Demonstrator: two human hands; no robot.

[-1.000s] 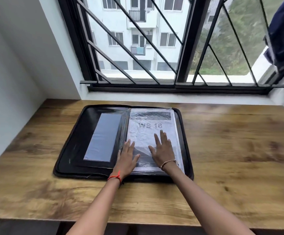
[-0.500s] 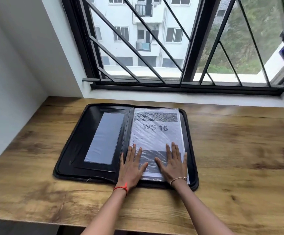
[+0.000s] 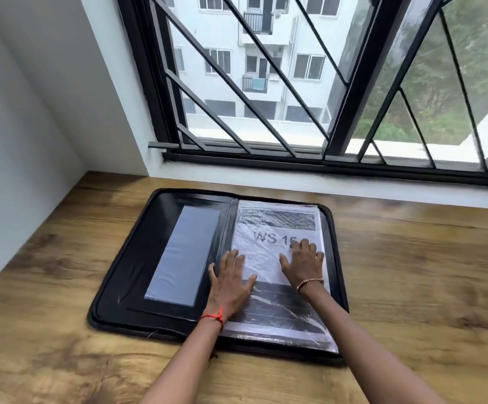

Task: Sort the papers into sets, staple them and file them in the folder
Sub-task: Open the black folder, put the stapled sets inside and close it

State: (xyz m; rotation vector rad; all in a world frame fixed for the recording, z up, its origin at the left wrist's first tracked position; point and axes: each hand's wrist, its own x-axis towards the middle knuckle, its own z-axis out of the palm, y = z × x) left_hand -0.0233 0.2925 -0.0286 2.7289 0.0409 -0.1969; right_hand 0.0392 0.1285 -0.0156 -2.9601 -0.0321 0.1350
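A black zip folder [image 3: 137,258] lies open on the wooden table [image 3: 411,287]. Its right half holds a clear plastic sleeve [image 3: 274,225] over a printed sheet marked "WS 16". On the left half is a long clear pocket [image 3: 184,255]. My left hand [image 3: 229,282] rests flat on the sleeve near the folder's spine, fingers spread. My right hand [image 3: 304,262] presses flat on the sleeve's middle, its fingertips covering part of the printed number.
A white wall [image 3: 18,126] closes the table's left side. A window with black bars [image 3: 266,83] and a white sill [image 3: 324,182] runs along the back. Bare wood lies to the right and in front of the folder.
Both hands have slid up the sleeve, away from its near edge toward the middle. The camera has moved closer and tilted.
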